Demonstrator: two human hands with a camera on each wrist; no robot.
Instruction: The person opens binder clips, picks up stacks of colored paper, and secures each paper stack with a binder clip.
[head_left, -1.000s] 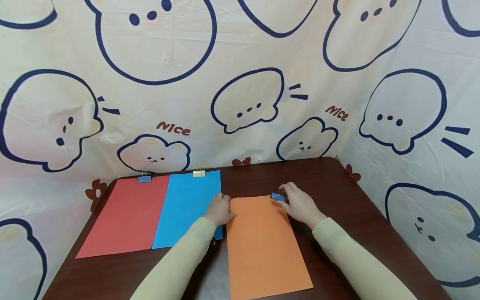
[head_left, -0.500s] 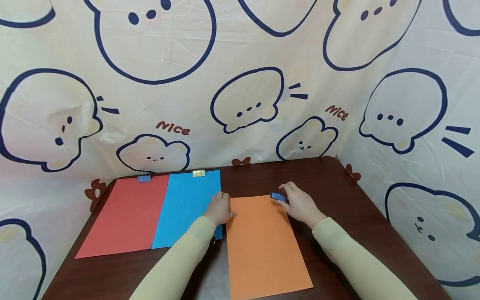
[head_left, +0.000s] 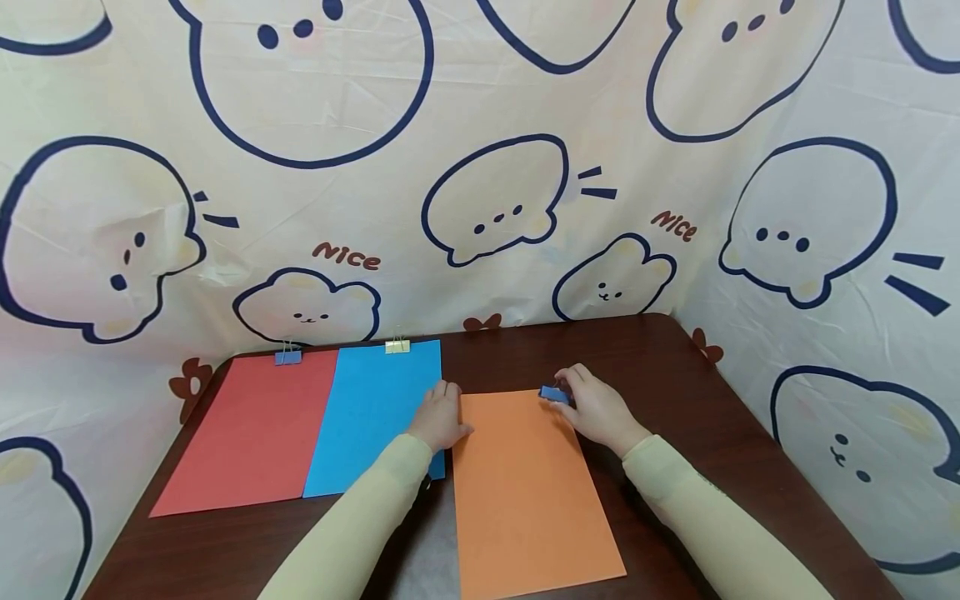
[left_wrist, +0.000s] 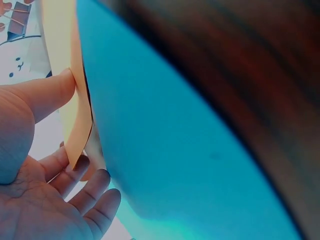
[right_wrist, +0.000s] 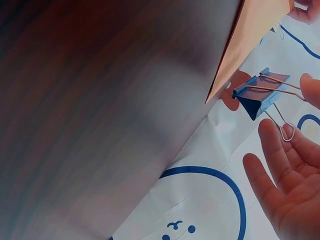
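Note:
My left hand (head_left: 438,417) pinches the left edge of an orange sheet (head_left: 525,492) near its top, thumb on one face and fingers behind, as the left wrist view shows. My right hand (head_left: 597,408) holds a blue binder clip (right_wrist: 260,94) by its wire handles, between thumb and fingers. In the head view the clip overlaps the sheet's top right corner. A gap shows between clip and sheet corner in the right wrist view. A blue sheet (head_left: 375,417) lies left of the orange one, partly behind my left hand and sleeve.
Left of the blue sheet lies a red sheet (head_left: 247,433) with a blue binder clip (head_left: 288,357) on its top edge. A yellow binder clip (head_left: 397,347) sits on the blue sheet's top edge. The dark wooden table (head_left: 675,375) meets a patterned cloth backdrop (head_left: 495,100).
My right hand and the blue binder clip have shifted very slightly left along the orange sheet's top. The left hand and the sheets show hardly any movement.

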